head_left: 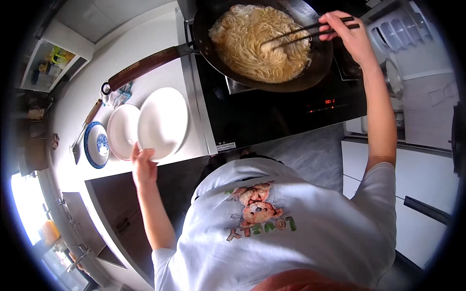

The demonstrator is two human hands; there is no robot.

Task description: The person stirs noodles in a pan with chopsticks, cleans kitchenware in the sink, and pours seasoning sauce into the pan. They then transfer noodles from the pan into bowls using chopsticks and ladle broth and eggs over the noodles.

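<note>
My right hand [340, 26] is closed around a pair of dark chopsticks [303, 35], whose tips dip into the noodles [252, 43]. The noodles lie in broth in a dark wok [310, 80] at the top of the view. My left hand [144, 165] pinches the near rim of a large white bowl [165, 121] at the counter's front edge. Whether that bowl rests on the counter or is slightly lifted, I cannot tell. A pink-rimmed white bowl [122, 128] stands just left of it, and beyond that a blue-patterned bowl [91, 148].
The wok sits on a black glass cooktop [272, 114] with a lit red display. Its long wooden handle [143, 68] reaches over the white counter [145, 36]. A wooden-handled spatula [91, 114] and a patterned cloth [118, 97] lie near the bowls. White drawers [374, 169] stand at the right.
</note>
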